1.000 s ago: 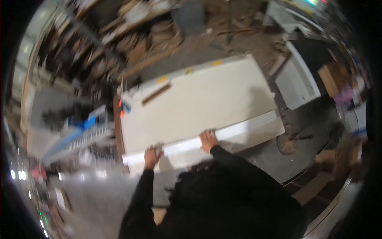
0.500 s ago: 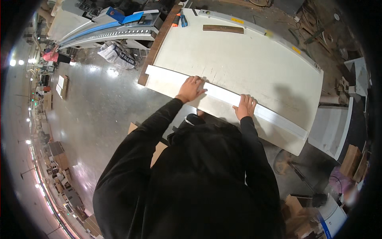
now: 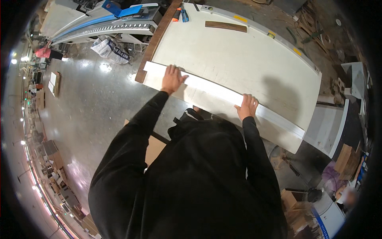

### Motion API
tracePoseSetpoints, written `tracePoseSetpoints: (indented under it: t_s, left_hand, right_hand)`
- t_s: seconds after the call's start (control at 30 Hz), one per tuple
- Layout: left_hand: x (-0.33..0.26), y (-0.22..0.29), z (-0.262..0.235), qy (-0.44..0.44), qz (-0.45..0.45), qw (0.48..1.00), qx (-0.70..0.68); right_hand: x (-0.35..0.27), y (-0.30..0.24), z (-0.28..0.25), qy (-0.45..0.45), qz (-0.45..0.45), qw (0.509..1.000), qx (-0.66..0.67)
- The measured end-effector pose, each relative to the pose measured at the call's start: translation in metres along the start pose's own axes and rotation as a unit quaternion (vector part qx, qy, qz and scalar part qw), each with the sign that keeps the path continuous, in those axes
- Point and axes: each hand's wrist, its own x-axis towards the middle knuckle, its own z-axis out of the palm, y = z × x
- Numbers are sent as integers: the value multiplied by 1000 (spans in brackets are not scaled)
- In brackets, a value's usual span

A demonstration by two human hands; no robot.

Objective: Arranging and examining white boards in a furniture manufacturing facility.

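A long, narrow white strip [image 3: 215, 87] lies along the near edge of a pale worktable [image 3: 238, 51]. My left hand [image 3: 172, 79] rests across it near the left end, fingers laid over its far edge and thumb spread out to the right. Farther right, my right hand [image 3: 248, 106] spans the strip, its fingers over the far edge and its thumb on the near side. What the undersides of both hands press on is hidden.
On the table lie a short brown wooden strip [image 3: 226, 26], a long spirit level [image 3: 254, 24] at the far edge, and orange [image 3: 176, 15] and blue [image 3: 184, 15] hand tools. A machine with a roller track [image 3: 115, 28] stands at far left, and a fan [image 3: 315, 195] at lower right.
My left hand has slid left along the white strip, away from my right hand. The right hand keeps its place, and the strip stays put on the table. The view has shifted slightly.
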Motion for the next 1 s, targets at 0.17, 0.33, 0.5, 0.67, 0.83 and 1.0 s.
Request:
tracePoseSetpoints:
  t_s: [0.17,0.33,0.5,0.67,0.83,1.0]
  left_hand:
    - [-13,80,17,15,36,998,-48]
    - [-18,120,8,11,83,989,-124]
    - [-9,85,9,-10,51,986,-156]
    - [15,10,19,-11,-94,994,-49]
    - [29,-96,27,78,-244,967,-11]
    - [47,-137,16,95,-305,946,-58]
  right_hand:
    - [1,-3,-6,-10,3,1000,5]
    - [2,-1,0,-26,8,1000,-10]
    - [1,0,5,-27,17,999,-13]
    - [0,7,9,-18,9,1000,-6]
    - [4,2,9,-25,9,999,-24]
    - [2,5,11,-29,15,999,-25]
